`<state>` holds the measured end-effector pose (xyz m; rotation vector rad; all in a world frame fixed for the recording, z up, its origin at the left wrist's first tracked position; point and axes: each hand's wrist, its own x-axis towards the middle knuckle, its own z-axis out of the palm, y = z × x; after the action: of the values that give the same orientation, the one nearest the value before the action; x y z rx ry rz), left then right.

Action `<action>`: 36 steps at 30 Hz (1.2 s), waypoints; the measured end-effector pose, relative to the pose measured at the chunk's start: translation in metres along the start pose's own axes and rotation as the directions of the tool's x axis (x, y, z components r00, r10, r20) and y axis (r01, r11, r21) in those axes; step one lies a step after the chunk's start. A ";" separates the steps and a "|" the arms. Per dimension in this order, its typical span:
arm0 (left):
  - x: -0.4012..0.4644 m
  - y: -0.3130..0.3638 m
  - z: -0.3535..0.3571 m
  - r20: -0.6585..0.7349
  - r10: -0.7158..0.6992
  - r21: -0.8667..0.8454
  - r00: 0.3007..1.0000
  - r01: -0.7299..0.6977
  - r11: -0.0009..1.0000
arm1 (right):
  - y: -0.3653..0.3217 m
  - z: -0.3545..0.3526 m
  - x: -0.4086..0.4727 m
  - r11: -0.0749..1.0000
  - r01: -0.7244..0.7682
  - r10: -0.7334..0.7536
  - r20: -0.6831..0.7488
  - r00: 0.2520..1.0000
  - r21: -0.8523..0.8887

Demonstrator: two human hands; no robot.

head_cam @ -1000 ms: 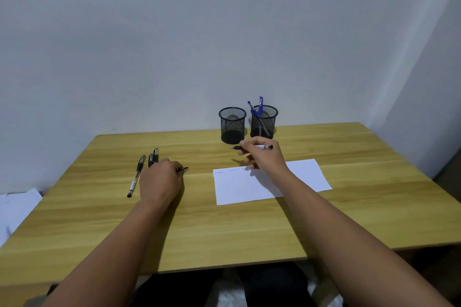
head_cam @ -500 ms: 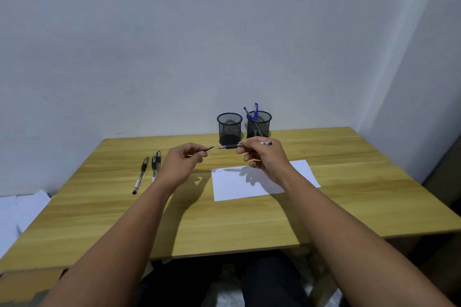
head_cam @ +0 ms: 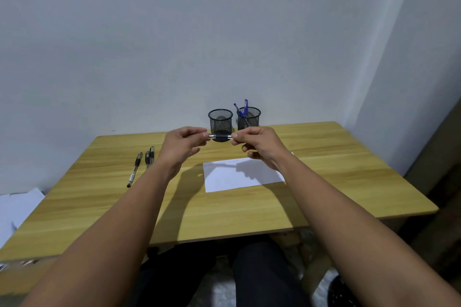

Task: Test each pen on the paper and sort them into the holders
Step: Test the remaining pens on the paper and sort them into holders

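Pinching a black pen (head_cam: 220,136) level above the table (head_cam: 324,157), the left hand (head_cam: 183,147) grips its left end between thumb and fingertips while the right hand (head_cam: 257,143) grips its right end the same way, so both hands are clamped on the one pen, with only a short stretch of barrel showing between them. The pen is held in the air in front of the two mesh holders, at 12 o'clock from the paper (head_cam: 239,177). Behind it, the left holder (head_cam: 220,119) shows no pens above its rim, and the right holder (head_cam: 249,118), just beside it at 3 o'clock, has blue pens (head_cam: 245,106) sticking out of it. The white paper lies flat on the table below the right hand, with faint marks along its far edge. At 9 o'clock from the paper, well apart from it, three black pens (head_cam: 144,162) lie on the wood, two close together and one slightly farther left.
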<state>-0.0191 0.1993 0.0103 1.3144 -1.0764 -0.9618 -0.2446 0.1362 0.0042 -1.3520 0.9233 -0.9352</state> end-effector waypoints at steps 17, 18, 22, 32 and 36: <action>0.004 0.001 0.040 -0.191 0.099 0.044 0.977 -0.092 0.995 | 0.029 0.014 -0.004 0.999 -0.005 0.005 0.013 1.000 0.049; 0.004 0.000 0.039 -0.196 0.097 0.046 0.976 -0.090 0.995 | 0.029 0.016 -0.003 0.999 0.004 -0.004 0.011 1.000 0.038; 0.004 -0.003 0.030 -0.150 0.077 0.094 0.986 -0.063 0.994 | 0.035 0.019 -0.002 1.000 0.009 -0.009 0.014 1.000 -0.015; 0.045 -0.017 0.015 -0.118 0.113 0.278 0.987 -0.076 0.958 | 0.007 -0.007 0.045 0.931 0.076 -0.120 -0.101 0.988 -0.358; 0.082 -0.026 0.017 -0.089 0.080 0.361 0.993 -0.043 0.932 | -0.022 -0.022 0.093 0.901 0.132 -0.229 -0.193 0.954 -0.413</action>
<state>-0.0138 0.1148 -0.0118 1.5969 -1.2455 -0.6608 -0.2311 0.0414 0.0256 -1.7196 1.2351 -1.1109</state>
